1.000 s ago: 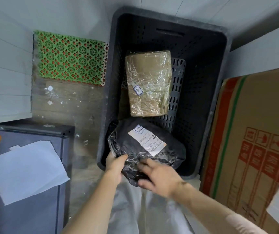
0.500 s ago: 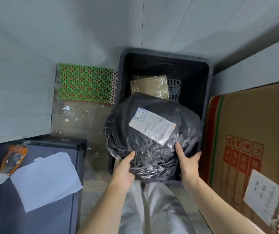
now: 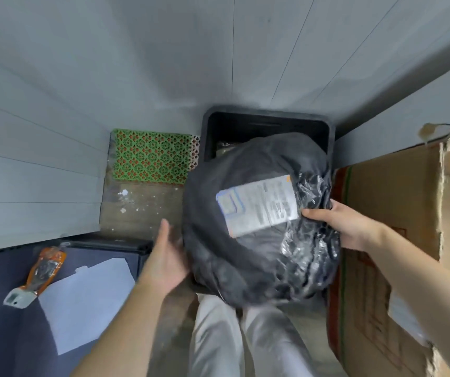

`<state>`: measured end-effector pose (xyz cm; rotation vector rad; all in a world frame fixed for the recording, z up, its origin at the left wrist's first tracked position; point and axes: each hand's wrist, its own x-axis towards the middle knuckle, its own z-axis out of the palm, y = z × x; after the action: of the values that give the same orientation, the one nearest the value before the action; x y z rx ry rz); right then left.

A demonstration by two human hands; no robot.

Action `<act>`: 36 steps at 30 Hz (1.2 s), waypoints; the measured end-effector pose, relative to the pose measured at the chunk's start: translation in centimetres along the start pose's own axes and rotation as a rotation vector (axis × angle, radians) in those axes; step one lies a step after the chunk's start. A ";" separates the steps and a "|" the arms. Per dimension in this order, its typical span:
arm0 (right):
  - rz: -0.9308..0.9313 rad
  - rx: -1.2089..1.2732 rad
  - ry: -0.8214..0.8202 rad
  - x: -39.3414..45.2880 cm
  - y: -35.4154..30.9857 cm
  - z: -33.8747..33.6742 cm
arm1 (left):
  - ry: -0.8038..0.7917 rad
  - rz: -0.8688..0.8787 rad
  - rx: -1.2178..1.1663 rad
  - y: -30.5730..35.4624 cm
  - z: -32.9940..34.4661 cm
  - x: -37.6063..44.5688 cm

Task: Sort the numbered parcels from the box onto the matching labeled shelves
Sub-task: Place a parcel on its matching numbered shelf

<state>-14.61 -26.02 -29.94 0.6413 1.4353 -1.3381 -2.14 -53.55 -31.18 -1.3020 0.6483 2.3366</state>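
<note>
A bulky black plastic-wrapped parcel [image 3: 248, 240] with a white shipping label on top hangs in front of me, above the near end of the dark grey crate [image 3: 267, 121]. My right hand [image 3: 346, 227] grips its right edge, thumb on top beside the label. My left hand [image 3: 168, 257] supports its left side with straight fingers, the palm against the wrap. The label's number is blurred. A sliver of a brown taped parcel [image 3: 222, 149] shows in the crate behind it.
A large cardboard box [image 3: 398, 240] stands close on the right. At the left a dark blue cabinet top [image 3: 6, 336] carries a white sheet [image 3: 87, 300] and an orange packet [image 3: 41, 270]. A green patterned mat [image 3: 150, 156] lies on the floor by grey panel walls.
The black parcel has come up out of the crate toward me and turned, its label now further right. My right hand moved to its right edge, my left to its left side.
</note>
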 end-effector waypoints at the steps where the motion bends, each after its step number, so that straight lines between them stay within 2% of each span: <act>1: 0.034 -0.120 -0.071 -0.4 -0.7 -0.3 | -0.039 -0.026 0.033 0.8 -0.4 -0.4; 4: 0.120 -0.530 -0.244 -0.9 -2.4 0.2 | -0.102 -0.118 0.187 1.7 -1.0 -1.6; 7: 0.179 -0.712 -0.364 -0.5 -3.0 1.8 | -0.178 -0.224 0.357 1.5 -0.1 -2.5; 9: 0.213 -0.761 -0.367 -0.3 -2.8 2.6 | -0.102 -0.303 0.499 0.8 0.4 -2.6; 11: 0.245 -0.745 -0.354 -0.3 -2.5 2.9 | 0.012 -0.286 0.649 0.2 0.7 -2.9; 14: 0.261 -0.740 -0.361 -1.1 -2.5 3.5 | 0.098 -0.252 0.667 -0.3 0.5 -4.0; 17: 0.218 -0.869 -0.264 -1.8 -3.4 4.6 | 0.157 -0.187 0.632 -0.7 0.7 -5.6; 20: 0.091 -0.961 -0.213 -4.3 -6.0 6.8 | 0.161 -0.109 0.595 -0.2 1.4 -8.2; 22: -0.003 -1.169 -0.171 -6.5 -8.3 9.1 | 0.154 -0.054 0.560 1.5 1.6 -10.3; 25: -0.263 -1.557 0.122 -9.6 -11.4 12.2 | 0.164 0.075 0.474 5.1 1.6 -13.9; 27: -0.380 -1.690 0.185 -11.9 -13.5 14.9 | 0.151 0.155 0.396 7.4 1.7 -16.8; 32: -0.640 -1.804 0.219 -16.7 -16.5 21.9 | 0.169 0.313 0.252 9.7 1.3 -24.2; 36: -0.825 -1.829 0.237 -20.5 -17.3 24.4 | 0.226 0.440 0.148 9.1 1.5 -29.0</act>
<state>-15.43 -47.87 -0.99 -1.1108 2.4462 0.0302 6.30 -63.29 -3.60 -1.4863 1.2675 2.4242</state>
